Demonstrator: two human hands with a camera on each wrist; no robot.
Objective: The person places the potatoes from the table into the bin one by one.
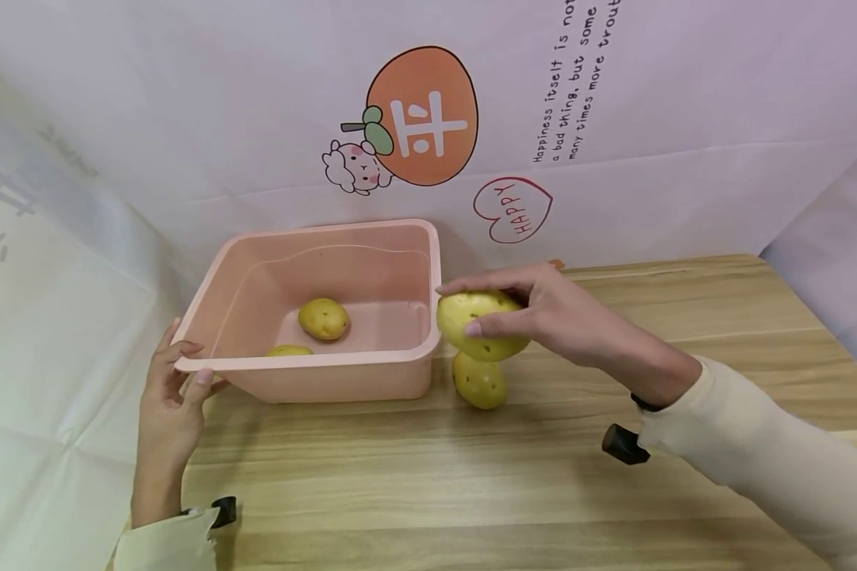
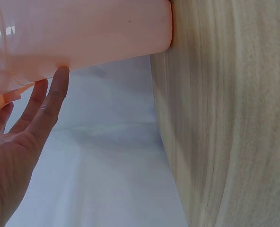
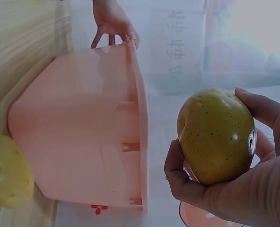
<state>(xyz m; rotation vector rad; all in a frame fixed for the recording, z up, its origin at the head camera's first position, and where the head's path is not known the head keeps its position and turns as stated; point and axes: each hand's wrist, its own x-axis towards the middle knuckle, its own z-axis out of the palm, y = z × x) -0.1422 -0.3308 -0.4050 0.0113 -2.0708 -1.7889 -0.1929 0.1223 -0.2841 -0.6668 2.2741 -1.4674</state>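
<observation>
The left hand holds the tub; the right hand grips a potato. Loosened fingers could drop it onto the second potato below.

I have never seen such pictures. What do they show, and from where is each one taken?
These are a person's two bare hands, not a machine. The widest picture comes from a camera on the head; the other two, from cameras on the left and right wrists. The left hand holds a pink bin by its rim; two potatoes show inside. The right hand holds a third potato in the air, and a fourth potato rests on the wooden table.
</observation>
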